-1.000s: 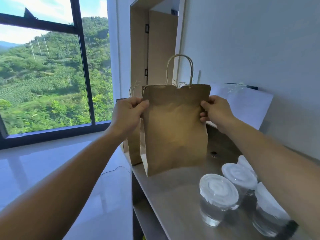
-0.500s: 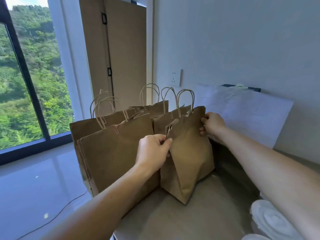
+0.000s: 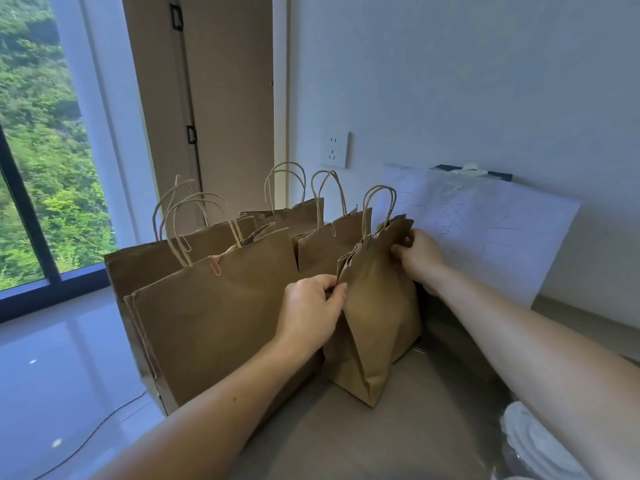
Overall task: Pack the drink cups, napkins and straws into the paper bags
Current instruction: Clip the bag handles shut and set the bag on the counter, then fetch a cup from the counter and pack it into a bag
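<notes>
Brown-grey desk along the wall, filling the lower half of the view. Crowded at its far left end: two large kraft paper bags, one behind the other, twisted handles up, with two middle-sized bags just behind, toward the wall. Propped against the wall at the back edge, a white sheet with faint writing.

Just right of the large bags, the small paper bag: upright, long axis vertical, base apparently on the desk, top edges pressed together, handles poking up above them. Contents hidden.

Gripped at the top from both sides. Left hand at the near-left upper corner, thumb and fingers pinching the paper edge. Right hand at the far-right upper corner, fingers curled over the rim. Bag body between and below the two hands, neither clearly nearer.

Probable step: settling this bag into the row before letting go. Release best done evenly, lest so narrow a bag tip toward the near edge.

At the near right corner, white drink cup lids, cut off by the frame and the right forearm, well apart from both hands. More packing probably to come.

Smallest: a pink paper clip on the front large bag's rim.
</notes>
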